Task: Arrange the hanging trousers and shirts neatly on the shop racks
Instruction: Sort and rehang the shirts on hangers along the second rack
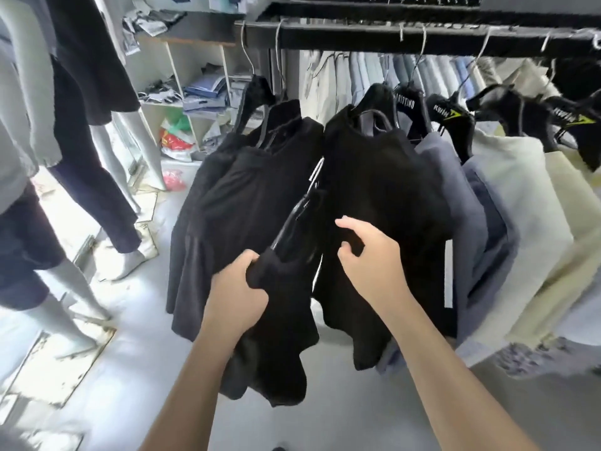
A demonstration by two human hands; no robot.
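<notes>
My left hand [239, 288] is shut on a black shirt [279, 336] that is off the rail, still on its black hanger [300, 206], held low between two groups of hung clothes. My right hand [370, 255] has its fingers curled against the front of a black shirt [383, 196] hanging on the dark rail [406, 35]; whether it pinches the cloth I cannot tell. Another black shirt [240, 196] hangs to the left. Grey-blue [468, 222], white [520, 196] and cream shirts [572, 229] hang to the right on black hangers.
A second row of pale shirts [364, 73] hangs behind the rail. Dressed mannequins [81, 157] stand on bases at the left. A white shelf unit [195, 89] with folded clothes and bags stands at the back left. Grey floor [136, 369] lies below.
</notes>
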